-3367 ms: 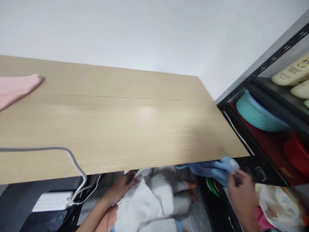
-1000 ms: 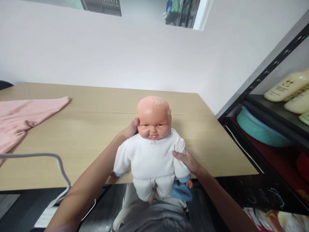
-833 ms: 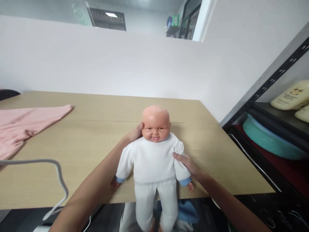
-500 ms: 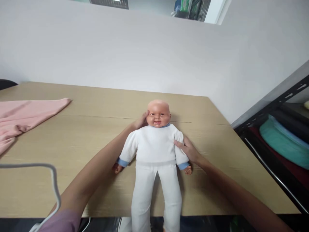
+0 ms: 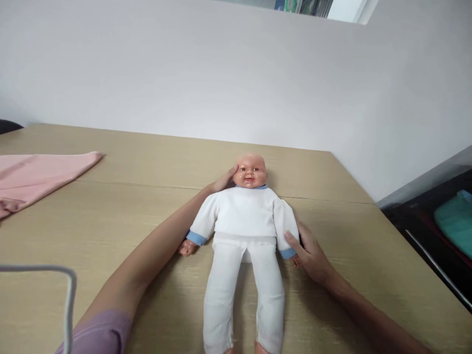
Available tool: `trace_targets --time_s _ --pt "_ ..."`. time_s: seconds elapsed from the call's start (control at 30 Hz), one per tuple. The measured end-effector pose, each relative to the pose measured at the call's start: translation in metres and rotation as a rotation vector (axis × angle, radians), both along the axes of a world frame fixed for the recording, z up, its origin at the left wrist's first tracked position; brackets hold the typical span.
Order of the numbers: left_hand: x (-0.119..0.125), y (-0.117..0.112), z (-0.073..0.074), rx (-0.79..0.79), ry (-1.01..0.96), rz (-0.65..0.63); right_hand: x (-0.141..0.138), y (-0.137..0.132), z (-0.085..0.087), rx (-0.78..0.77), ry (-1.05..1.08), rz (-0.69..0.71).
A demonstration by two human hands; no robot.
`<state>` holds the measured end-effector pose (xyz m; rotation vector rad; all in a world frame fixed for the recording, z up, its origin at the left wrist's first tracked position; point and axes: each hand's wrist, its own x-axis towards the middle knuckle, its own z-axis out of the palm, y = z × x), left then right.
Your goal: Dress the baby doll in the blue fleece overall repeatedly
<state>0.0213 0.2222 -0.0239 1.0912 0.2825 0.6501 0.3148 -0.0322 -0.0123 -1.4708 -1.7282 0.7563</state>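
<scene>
A bald baby doll (image 5: 246, 211) in a white top with blue cuffs and white trousers lies face up on the wooden table, its legs toward me. My left hand (image 5: 225, 180) cups the side of the doll's head, thumb at its temple and the other fingers mostly hidden behind it. On the other side, my right hand (image 5: 308, 250) grips the doll's sleeve (image 5: 285, 226) near the cuff, with the thumb over the cloth and the fingers behind the arm.
Pink cloth (image 5: 40, 177) lies at the table's left. A white cable (image 5: 70, 300) loops up at the lower left. A dark rack (image 5: 416, 221) with a teal item (image 5: 455, 223) stands beyond the table's right edge. A white wall (image 5: 184, 73) rises behind.
The doll has shifted farther up the table, toward the wall. My right hand has slid down its sleeve toward the cuff. My left hand stays at the head; the view has also shifted.
</scene>
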Motion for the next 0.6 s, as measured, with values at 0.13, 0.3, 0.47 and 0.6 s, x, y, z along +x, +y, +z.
trace_targets --time_s 0.13,0.3,0.47,0.6 --pt "-0.004 -0.001 0.007 -0.055 0.084 -0.027 -0.001 -0.004 0.001 0.033 -0.070 -0.036" --pt "-0.007 -0.006 0.018 -0.001 0.076 -0.056 0.001 -0.005 0.001 0.014 -0.077 -0.041" --pt "-0.003 -0.015 0.024 -0.002 0.034 0.005 0.003 -0.006 -0.001 -0.003 -0.093 -0.052" --pt "0.000 -0.019 0.026 -0.018 0.052 0.062 0.001 -0.007 -0.001 -0.007 -0.078 -0.092"
